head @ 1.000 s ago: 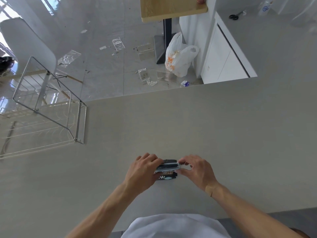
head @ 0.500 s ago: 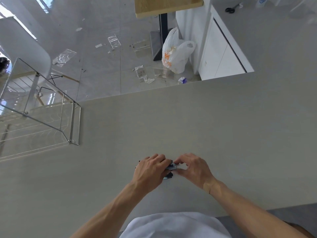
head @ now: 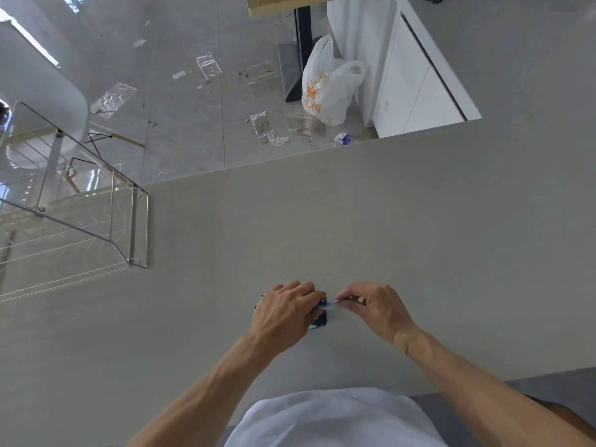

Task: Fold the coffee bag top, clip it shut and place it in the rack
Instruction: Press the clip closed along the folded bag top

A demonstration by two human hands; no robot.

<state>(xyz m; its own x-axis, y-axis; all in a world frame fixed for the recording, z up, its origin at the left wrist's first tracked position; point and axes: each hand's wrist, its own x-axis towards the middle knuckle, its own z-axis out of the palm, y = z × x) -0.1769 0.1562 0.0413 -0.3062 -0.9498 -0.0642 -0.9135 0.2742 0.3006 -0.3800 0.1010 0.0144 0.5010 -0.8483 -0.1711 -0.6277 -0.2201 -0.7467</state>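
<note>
The coffee bag (head: 319, 319) is a small dark packet lying on the pale grey desk (head: 371, 221), near its front edge and straight ahead of the person. Most of it is hidden under the left hand (head: 285, 312); only a dark corner with a bit of light print shows below the knuckles, and another dark edge peeks out at the far side of the hand. Across its top runs a thin pale blue strip (head: 328, 305), either the folded edge or a clip; which one cannot be told at this size.

The left hand lies over the bag with its fingers (head: 314, 293) curled down and closed on the bag's upper part. The right hand (head: 375, 306) meets it from the other side, thumb and forefinger pinched together on the right end of the pale blue strip, the remaining fingers bent loosely. The two hands are almost touching over the bag. A tan plaster (head: 403, 339) sits on the right wrist.

Well apart from the bag, at the desk's left edge, stands a wire rack (head: 138, 227) of thin metal rods. Beyond the desk's far edge lies a glossy tiled floor (head: 193, 130) strewn with clear plastic wrappers, and a white plastic bag with orange print (head: 325, 88) leans against a white cabinet (head: 416, 91).
</note>
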